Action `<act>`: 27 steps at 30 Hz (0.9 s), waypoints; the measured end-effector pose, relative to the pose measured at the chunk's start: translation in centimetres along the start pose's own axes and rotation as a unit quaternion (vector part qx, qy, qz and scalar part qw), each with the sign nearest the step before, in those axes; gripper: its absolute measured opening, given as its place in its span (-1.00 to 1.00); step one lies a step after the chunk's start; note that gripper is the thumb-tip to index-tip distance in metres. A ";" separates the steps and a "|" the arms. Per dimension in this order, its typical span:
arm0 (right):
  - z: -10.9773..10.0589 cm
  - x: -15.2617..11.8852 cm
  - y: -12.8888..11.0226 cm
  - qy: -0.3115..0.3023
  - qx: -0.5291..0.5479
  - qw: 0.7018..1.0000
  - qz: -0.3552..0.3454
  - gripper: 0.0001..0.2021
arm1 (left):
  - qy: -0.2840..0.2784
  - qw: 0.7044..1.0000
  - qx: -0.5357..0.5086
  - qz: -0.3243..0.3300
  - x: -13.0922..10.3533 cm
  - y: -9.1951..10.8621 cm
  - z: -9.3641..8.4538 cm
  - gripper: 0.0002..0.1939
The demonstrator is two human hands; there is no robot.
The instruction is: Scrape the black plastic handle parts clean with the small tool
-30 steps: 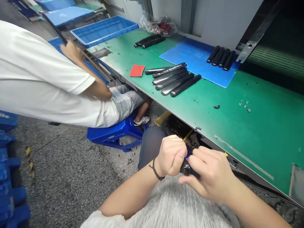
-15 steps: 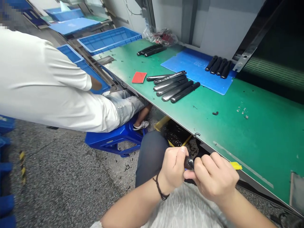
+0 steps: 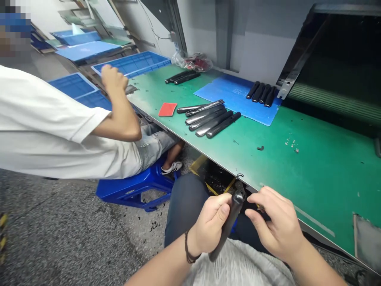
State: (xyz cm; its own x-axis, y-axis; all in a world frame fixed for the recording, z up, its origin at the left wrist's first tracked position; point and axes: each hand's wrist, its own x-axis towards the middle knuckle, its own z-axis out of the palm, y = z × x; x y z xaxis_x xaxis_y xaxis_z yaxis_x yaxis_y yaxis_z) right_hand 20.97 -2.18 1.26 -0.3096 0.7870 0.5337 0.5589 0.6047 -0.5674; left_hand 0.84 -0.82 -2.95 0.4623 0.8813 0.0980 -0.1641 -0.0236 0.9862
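Note:
My left hand (image 3: 210,218) is closed around a long black handle-like piece (image 3: 228,228), its glossy rounded end pointing up and away from me and its lower end near my lap. Just right of that end is my right hand (image 3: 275,224), apart from the piece, thumb and forefinger spread. Between them shows a bit of something yellow and dark (image 3: 260,207); the curled fingers hide most of it and its kind is unclear. On the green table (image 3: 321,171), several similar black pieces (image 3: 208,119) lie side by side beyond my hands.
A red square (image 3: 168,109) lies left of the black pieces. More stand on a blue sheet (image 3: 232,95). Small black scraps (image 3: 260,148) dot the table. A co-worker in a white shirt (image 3: 53,119) sits left on a blue stool (image 3: 131,190). A yellow-rimmed bin (image 3: 198,163) is under the table.
My right hand has come off the black piece and its thumb and forefinger have spread. My left hand has turned the piece more upright into view. The co-worker's forearm has risen.

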 end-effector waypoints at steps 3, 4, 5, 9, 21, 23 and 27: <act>-1.6 0.5 -0.1 -0.078 0.003 0.997 0.006 -0.69 | -0.033 0.989 0.099 0.102 0.1 0.5 -0.7 -0.40; -1.9 0.7 -0.2 -0.101 0.011 0.995 0.012 -0.62 | -0.051 0.984 0.116 0.126 0.2 0.7 -1.0 -0.43; -2.2 0.9 -0.3 -0.123 0.019 0.992 0.018 -0.55 | -0.069 0.979 0.126 0.143 0.2 0.8 -1.2 -0.46; -2.6 1.9 -1.0 -0.190 0.043 0.980 0.031 -0.41 | -0.126 0.965 0.150 0.172 0.3 1.0 -2.0 -0.54; -1.7 1.5 -1.0 -0.100 -0.085 0.989 -0.063 -0.43 | -0.102 0.967 0.162 0.169 0.3 0.7 -1.6 -0.53; -1.5 1.0 -0.9 -0.066 -0.093 0.990 -0.079 -0.49 | -0.082 0.972 0.155 0.157 0.3 0.5 -1.4 -0.52; -1.4 0.3 -0.8 -0.055 -0.024 0.996 -0.059 -0.73 | -0.047 0.983 0.125 0.129 0.4 0.5 -1.1 -0.44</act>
State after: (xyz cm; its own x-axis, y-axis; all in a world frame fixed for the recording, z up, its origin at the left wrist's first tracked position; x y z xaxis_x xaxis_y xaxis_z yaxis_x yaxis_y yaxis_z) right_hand 21.51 -2.53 2.75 -0.4568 0.7210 0.5211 0.5496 0.6893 -0.4720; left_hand -0.05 0.09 -2.58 0.5135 0.7835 0.3501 -0.0724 -0.3669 0.9274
